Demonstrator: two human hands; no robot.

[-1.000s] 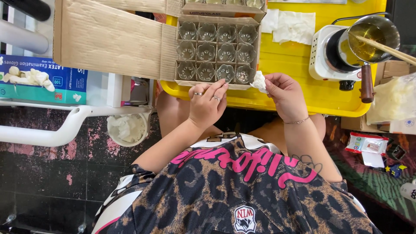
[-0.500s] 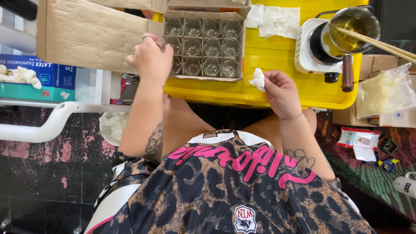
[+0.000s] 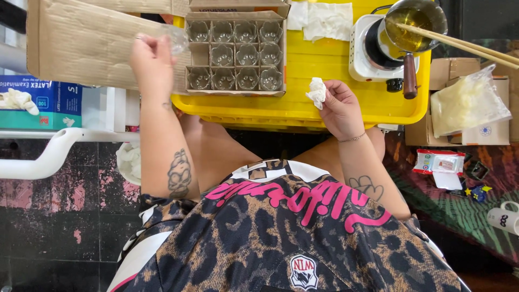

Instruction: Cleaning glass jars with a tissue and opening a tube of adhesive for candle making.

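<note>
Left hand [image 3: 152,57]: fingers closed around a clear glass jar [image 3: 175,38], raised just left of the divided cardboard box [image 3: 235,53] of identical jars. Right hand [image 3: 339,108]: pinches a crumpled white tissue [image 3: 317,92], resting on the yellow tray [image 3: 324,59]. Beyond the right hand, a saucepan [image 3: 413,24] sits on a white hotplate [image 3: 363,54].

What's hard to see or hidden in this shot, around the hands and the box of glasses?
- Glass in the left hand: motion-blurred, its shape is unclear.
- Box: the top edge of the head view cuts it off.
- Tissue in the right hand: fingers cover part of it.
- Pot: the frame edge crops its rim.
</note>
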